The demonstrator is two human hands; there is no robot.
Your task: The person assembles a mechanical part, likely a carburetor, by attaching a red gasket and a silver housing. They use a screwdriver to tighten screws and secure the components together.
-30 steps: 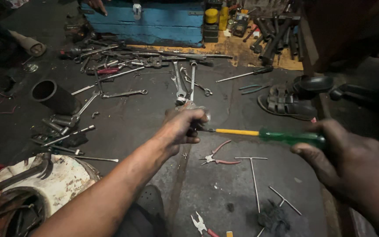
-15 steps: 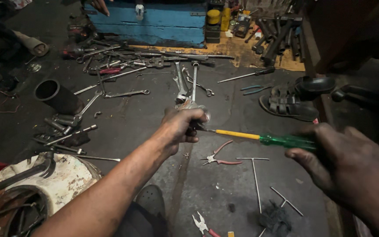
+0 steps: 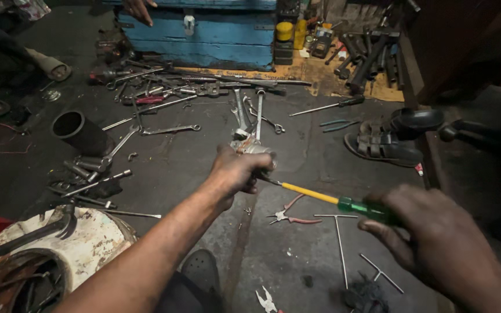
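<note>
My left hand (image 3: 238,170) is closed around a small metal part (image 3: 249,147), held above the dark floor. My right hand (image 3: 436,237) grips the green handle of a screwdriver (image 3: 343,203) with a yellow shaft sleeve. The screwdriver's tip reaches into the part under my left fingers. Below the shaft, red-handled pliers (image 3: 290,215) lie on the floor. A T-handle wrench (image 3: 338,235) lies beside them, near my right hand.
Several spanners (image 3: 169,128) and sockets are scattered across the floor. A blue toolbox (image 3: 227,37) stands at the back with another person's hand (image 3: 138,8) on it. A black pipe section (image 3: 77,131) lies left, sandals (image 3: 382,144) right, a white bucket (image 3: 82,243) with a hammer at lower left.
My right hand has slid slightly lower along the screwdriver handle, and the screwdriver tilts down more to the right. My left hand stays on the metal part.
</note>
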